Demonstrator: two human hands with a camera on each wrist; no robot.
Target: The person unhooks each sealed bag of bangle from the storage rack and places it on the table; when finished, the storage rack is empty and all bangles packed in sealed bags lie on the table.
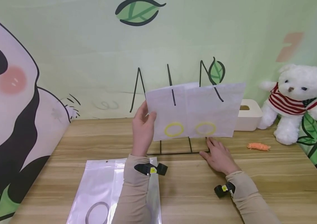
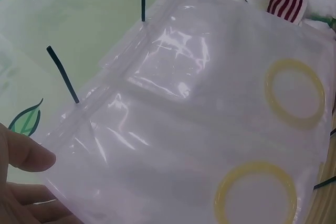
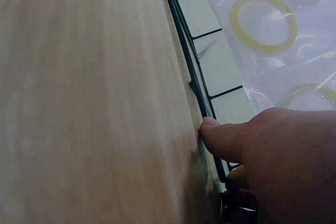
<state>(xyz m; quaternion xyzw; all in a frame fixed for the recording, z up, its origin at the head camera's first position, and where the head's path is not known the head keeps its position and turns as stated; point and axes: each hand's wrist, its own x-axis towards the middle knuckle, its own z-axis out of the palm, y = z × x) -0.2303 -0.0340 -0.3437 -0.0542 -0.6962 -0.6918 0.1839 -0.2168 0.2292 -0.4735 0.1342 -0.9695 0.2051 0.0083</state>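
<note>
Two whitish see-through zip bags (image 1: pixel 214 109), side by side and each with a yellow ring (image 2: pixel 295 94) near the bottom, stand up in front of a black wire rack (image 1: pixel 175 153). Some of the rack's prongs (image 2: pixel 63 74) come through the bags near their top edges. My left hand (image 1: pixel 144 127) pinches the left edge of the left bag, thumb in front and fingers behind. At the rack's lower right corner, my right hand (image 1: pixel 218 155) grips the bottom bar, its thumb (image 3: pixel 226 139) on the near side. The bags hide the middle of the rack.
More zip bags (image 1: pixel 97 177) with a grey ring lie flat on the wooden table (image 1: pixel 192 199) at the front left. Toward the right are a white tissue box (image 1: pixel 249 115), an orange cord bundle (image 1: pixel 258 146) and a white teddy bear (image 1: pixel 301 87). A printed backdrop (image 1: pixel 91 46) rises behind.
</note>
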